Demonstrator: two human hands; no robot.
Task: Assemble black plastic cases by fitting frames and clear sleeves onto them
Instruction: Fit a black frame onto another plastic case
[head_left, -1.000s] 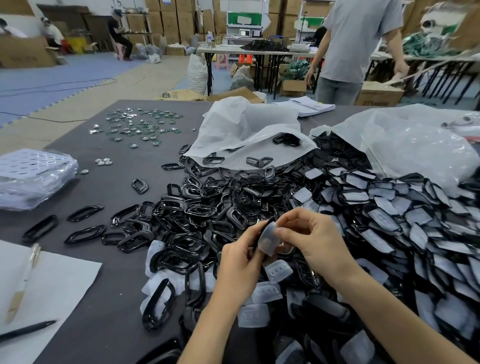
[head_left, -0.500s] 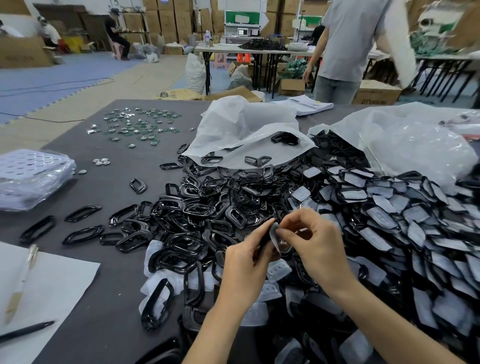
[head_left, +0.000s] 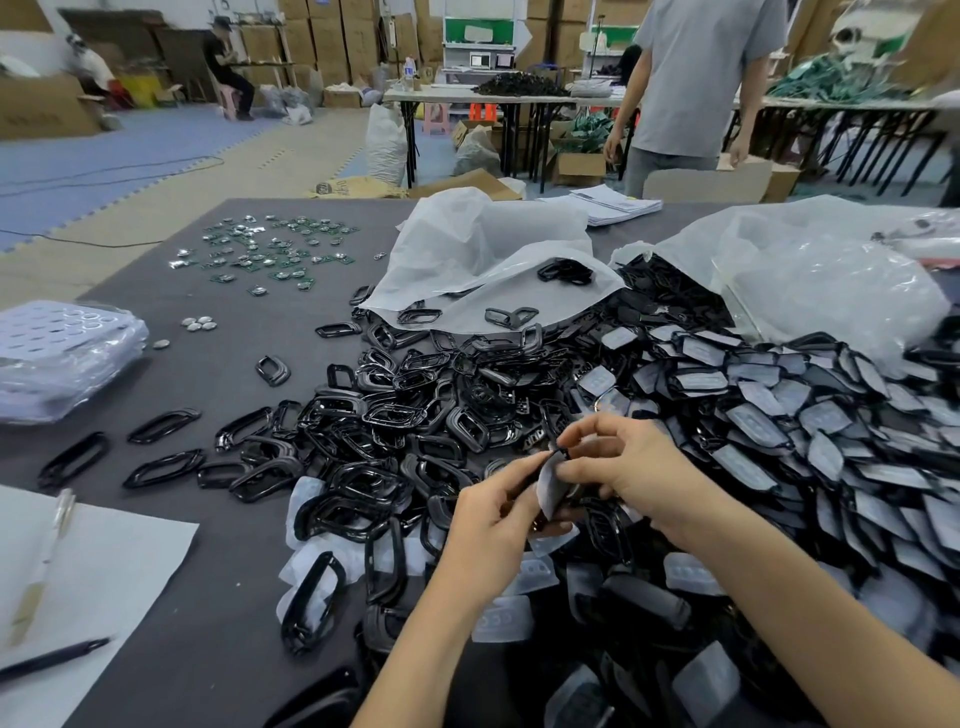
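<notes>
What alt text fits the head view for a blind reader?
The left hand and right hand pinch a clear sleeve between them, above a dark table heaped with black frames and sleeved black cases. White plastic bags lie behind the heap; a person in a grey shirt stands beyond.

A left hand (head_left: 488, 530) and a right hand (head_left: 631, 467), two in all, are pinching one sleeve (head_left: 550, 486). Frames (head_left: 395, 415) and cases (head_left: 753, 421) are lying in heaps too dense to count toward the table's (head_left: 208, 395) right edge. Two bags (head_left: 467, 244) (head_left: 831, 280) and one paper stack (head_left: 613, 205) are lying by the far edge, uncountable boards (head_left: 280, 254) are lying near the far left corner, one pack (head_left: 62, 358) is sitting at the left edge, and one sheet (head_left: 104, 571) is carrying one pen (head_left: 52, 660) at the near left corner.
</notes>
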